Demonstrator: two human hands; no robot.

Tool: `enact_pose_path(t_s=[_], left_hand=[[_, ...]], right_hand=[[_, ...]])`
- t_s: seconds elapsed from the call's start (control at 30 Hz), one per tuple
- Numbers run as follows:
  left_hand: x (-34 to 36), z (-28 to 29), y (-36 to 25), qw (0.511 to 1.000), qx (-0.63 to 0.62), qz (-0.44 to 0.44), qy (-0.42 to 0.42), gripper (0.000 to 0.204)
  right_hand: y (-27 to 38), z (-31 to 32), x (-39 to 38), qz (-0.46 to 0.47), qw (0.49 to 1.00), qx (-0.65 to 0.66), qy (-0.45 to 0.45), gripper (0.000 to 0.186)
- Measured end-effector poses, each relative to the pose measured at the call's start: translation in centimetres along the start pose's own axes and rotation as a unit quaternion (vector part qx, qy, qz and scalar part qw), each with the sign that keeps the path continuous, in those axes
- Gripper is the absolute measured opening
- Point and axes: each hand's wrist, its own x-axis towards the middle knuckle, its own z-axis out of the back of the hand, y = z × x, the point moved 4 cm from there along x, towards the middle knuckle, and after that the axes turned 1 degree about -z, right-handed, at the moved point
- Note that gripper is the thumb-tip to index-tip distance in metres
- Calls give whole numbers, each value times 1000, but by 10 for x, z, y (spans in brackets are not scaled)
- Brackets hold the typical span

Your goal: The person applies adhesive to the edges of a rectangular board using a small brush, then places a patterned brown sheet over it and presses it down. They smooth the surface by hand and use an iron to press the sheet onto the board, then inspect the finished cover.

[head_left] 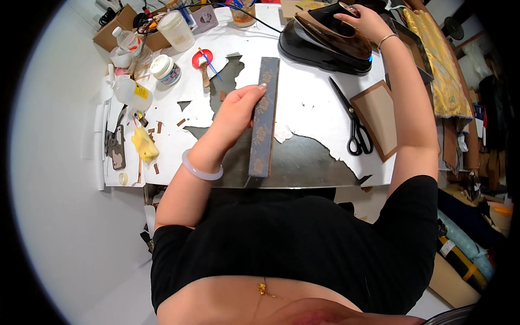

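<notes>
We are at the pressing stage of covering a long, narrow strip wrapped in blue-grey brocade fabric with a gold floral pattern point(265, 116), which lies lengthwise on the worn white-papered metal worktable point(319, 108), running away from us at its middle. Our left hand point(235, 114) rests flat against the strip's left edge, fingers stretched out and pressing on it, closed around nothing. Our right hand point(364, 21) reaches to the far right and lies over the handle of the black and brown electric iron point(325, 39), which sits on the table well apart from the strip; the fingers curl onto the handle, though we cannot tell how firmly they grip. We judge that the next move calls for lifting the iron across to the strip while the left hand steadies it clear of the hot sole. Black-handled scissors point(355, 122) and a brown card panel with a pale border point(376, 116) lie to the right.
</notes>
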Motion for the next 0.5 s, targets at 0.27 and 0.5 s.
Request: enact_pose_path(t_s=[0.27,0.5], left_hand=[[-1,0,10,999,-29,-29,-1,35],[-20,1,16,998,26,-40,34,30]], right_hand=[[44,25,-34,27,989,70,-124,40],[37,2,-151,-104,897,428,-46,53]])
